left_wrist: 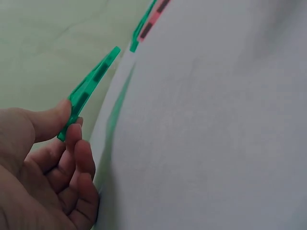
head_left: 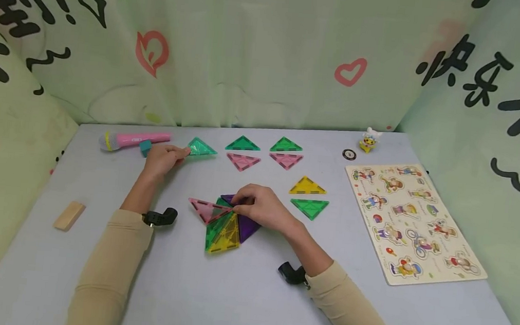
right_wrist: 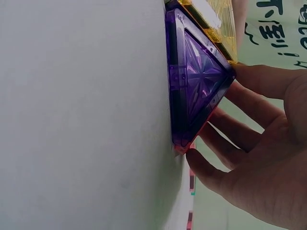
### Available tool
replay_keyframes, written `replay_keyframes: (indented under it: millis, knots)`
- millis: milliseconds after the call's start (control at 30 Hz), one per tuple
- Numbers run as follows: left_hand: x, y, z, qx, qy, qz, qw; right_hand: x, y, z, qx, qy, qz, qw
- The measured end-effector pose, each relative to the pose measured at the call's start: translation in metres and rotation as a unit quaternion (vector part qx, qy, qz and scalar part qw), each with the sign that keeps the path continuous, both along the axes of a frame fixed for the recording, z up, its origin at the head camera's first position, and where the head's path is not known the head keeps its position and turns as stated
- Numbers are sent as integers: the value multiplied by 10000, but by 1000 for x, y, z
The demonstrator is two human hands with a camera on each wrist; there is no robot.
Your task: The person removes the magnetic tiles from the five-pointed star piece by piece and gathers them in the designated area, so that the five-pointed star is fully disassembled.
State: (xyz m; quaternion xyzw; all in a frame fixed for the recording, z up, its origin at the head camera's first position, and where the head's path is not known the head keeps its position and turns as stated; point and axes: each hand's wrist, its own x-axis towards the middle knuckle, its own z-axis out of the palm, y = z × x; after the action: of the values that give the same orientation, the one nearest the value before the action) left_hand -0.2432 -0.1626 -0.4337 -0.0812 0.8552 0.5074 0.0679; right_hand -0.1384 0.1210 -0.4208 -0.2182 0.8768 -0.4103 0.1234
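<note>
My left hand (head_left: 162, 161) pinches a green triangular magnetic tile (head_left: 202, 147) by one corner, between thumb and fingertips. Held up over the back left of the table, that tile shows edge-on in the left wrist view. At the table's middle stands a joined cluster of triangular tiles: pink (head_left: 207, 209), green (head_left: 215, 228), yellow (head_left: 227, 236) and purple. My right hand (head_left: 263, 206) holds the cluster at the purple tile (right_wrist: 199, 72), thumb at its tip and other fingers behind. The hand hides part of the cluster's far side in the head view.
Pairs of loose green tiles (head_left: 243, 143) and pink tiles (head_left: 243, 161) lie behind the cluster; a yellow tile (head_left: 308, 186) and green tile (head_left: 309, 208) lie right. A toy microphone (head_left: 143, 138), teal cube (head_left: 145, 148), wooden block (head_left: 69, 216), puzzle board (head_left: 445, 277) and figurine (head_left: 369, 141) surround them.
</note>
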Motion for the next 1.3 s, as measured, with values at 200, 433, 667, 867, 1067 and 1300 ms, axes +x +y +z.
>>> replay_keyframes:
  millis: [200, 433, 667, 867, 1067, 1300]
  knots:
    - [-12, -3, -3, -516, 61, 202, 9984, 1, -2, -2, -28, 2, 39, 10000]
    - [-20, -2, -7, -1582, 268, 129, 9870, 3, -5, -2, 9, -30, 74, 10000]
    - [-22, 2, -8, -2013, 399, 159, 9786, 3, -6, -2, -46, 13, 94, 9999]
    - [-21, 4, -9, -2155, 464, 204, 9752, 3, -6, -1, -41, 64, 139, 9999]
    - [-9, 3, -11, -1824, 720, 60, 9806, 1, -2, -2, 5, 102, 68, 9999]
    - [23, -1, -10, -1267, 606, -545, 9886, 0, 0, -3, 43, 112, 20, 9999]
